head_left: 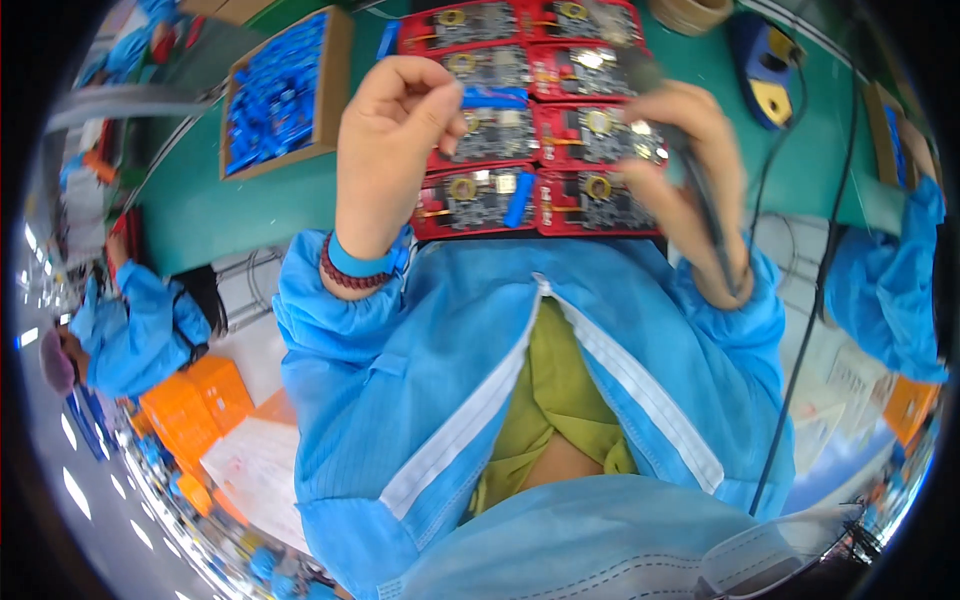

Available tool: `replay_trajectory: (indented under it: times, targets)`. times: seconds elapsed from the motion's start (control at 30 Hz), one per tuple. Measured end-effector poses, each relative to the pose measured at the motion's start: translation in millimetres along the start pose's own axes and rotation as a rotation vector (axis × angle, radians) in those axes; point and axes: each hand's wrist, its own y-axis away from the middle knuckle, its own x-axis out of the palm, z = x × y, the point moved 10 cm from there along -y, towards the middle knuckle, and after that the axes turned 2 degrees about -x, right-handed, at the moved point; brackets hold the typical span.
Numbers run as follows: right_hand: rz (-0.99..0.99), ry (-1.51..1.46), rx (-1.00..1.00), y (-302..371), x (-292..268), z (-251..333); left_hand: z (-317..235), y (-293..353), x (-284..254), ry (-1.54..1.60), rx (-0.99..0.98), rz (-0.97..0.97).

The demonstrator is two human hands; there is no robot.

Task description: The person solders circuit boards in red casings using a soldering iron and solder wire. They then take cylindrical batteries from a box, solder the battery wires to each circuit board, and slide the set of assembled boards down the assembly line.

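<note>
1. Green tabletop (290,190) is set in a busy work room, and people in blue coats (130,335) can be seen at both sides.
2. Red trays (545,185) are laid out in two rows near the body, and small circuit boards (480,190) with gold rings are held in them.
3. By the left hand (400,125), one blue strip (495,98) is seen over the boards. Its fingers are curled in, with the thumb near the first finger; whether the strip is pinched cannot be told.
4. A dark, stick-like tool (705,195) is gripped by the fingers of the right hand (690,150), which is blurred; its tip cannot be made out.
5. More blue strips (270,100) are piled in a cardboard box (335,75) on the left. A blue and yellow tool stand (768,85) is placed on the right.
6. The tool is best kept steady and light, and the boards should not be bumped.
7. Tiny white marks are printed on the trays, but they are too small to be read.
</note>
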Motion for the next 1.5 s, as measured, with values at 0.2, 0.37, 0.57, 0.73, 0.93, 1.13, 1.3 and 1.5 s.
replay_trajectory:
  times: [0.2,0.37,0.57,0.73,0.93,1.13,1.3,1.5]
  targets:
    - [0.045,0.104,-0.005,-4,28,-11,12,5,57,-0.152,-0.094,0.112]
    - [-0.068,-0.088,0.103,2,18,-20,15,-2,65,-0.292,0.113,0.114]
    - [-0.033,-0.126,0.157,-2,14,-24,28,8,99,0.104,-0.055,0.249]
    - [-0.032,-0.166,0.197,1,10,-28,31,9,98,0.078,-0.068,0.293]
    - [-0.047,-0.205,0.274,8,13,-34,27,11,95,0.075,-0.013,0.217]
    - [-0.092,-0.139,0.154,8,13,-25,31,10,83,0.013,0.050,0.124]
    - [-0.054,-0.084,0.157,7,10,-27,13,8,83,-0.314,0.164,0.112]
    - [0.026,0.136,-0.054,-1,12,-13,-15,9,97,-0.546,0.375,0.132]
